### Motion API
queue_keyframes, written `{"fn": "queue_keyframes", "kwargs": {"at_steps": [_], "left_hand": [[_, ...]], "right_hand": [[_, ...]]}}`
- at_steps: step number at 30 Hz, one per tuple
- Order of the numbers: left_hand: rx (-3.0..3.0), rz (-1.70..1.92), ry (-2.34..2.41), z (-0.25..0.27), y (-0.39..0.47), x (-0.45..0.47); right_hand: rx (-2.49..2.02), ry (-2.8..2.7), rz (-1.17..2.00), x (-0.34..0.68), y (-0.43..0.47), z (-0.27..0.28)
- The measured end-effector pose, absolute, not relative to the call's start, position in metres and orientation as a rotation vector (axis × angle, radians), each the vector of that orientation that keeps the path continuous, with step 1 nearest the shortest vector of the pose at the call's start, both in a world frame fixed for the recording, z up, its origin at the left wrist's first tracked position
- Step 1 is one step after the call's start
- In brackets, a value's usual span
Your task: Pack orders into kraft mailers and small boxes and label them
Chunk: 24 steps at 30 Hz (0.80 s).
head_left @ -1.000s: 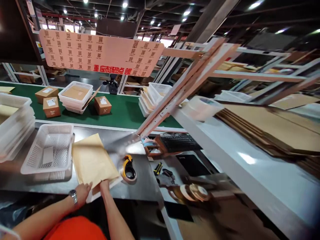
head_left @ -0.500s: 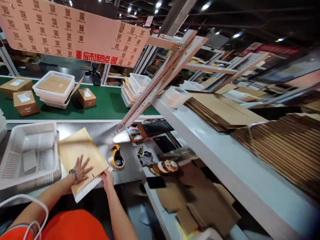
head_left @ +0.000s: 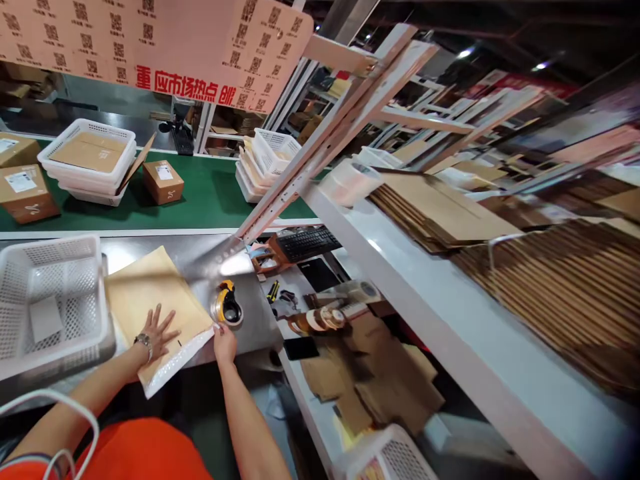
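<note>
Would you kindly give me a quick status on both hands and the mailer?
Left hand flat on padded mailer, fingers spread. Right hand at mailer's open flap corner. Tape dispenser just beside it, white basket at left.

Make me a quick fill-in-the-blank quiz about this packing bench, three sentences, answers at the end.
1. The left hand lies flat, fingers spread, on the padded ____.
2. The tape dispenser beside the right hand has a ____ handle.
3. The white basket left of the padded envelope stands on the steel table, and behind it runs a ____ conveyor belt that carries small cardboard boxes.

Missing words: envelope; yellow; green
</note>
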State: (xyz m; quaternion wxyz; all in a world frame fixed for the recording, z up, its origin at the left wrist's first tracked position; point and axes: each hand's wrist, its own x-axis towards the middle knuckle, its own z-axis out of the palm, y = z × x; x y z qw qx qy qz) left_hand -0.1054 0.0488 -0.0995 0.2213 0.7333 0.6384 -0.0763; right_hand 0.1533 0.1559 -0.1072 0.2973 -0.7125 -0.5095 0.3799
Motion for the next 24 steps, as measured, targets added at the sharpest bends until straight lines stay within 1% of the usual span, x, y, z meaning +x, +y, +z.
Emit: {"fn": "queue_keyframes", "kwargs": {"at_steps": [5,10,16,21,23,24], "left_hand": [[2.033,-0.262,1.745,-0.088,0.055,-0.109],[2.143,-0.236,1.605,-0.073,0.088,-0.11],[2.172,-0.361,1.598,-0.088,0.106,-0.106],[2.228,-0.218,1.627,-0.108,0.098,-0.114],[2.258,-0.11,1.658,-0.115,0.098,-0.118],[2.276,-0.056,1.674,-0.117,0.098,-0.12]], "right_hand": [[-1.877,-1.376,1.026,0.16,0.16,-0.105],[-1.789,-1.428,1.058,0.167,0.156,-0.098],[-1.675,-1.456,1.123,0.192,0.127,-0.087],[-1.632,-1.365,1.154,0.257,0.065,-0.066],[-1.692,-1.327,1.076,0.305,0.048,-0.055],[-1.758,-1.286,0.988,0.334,0.043,-0.05]]}}
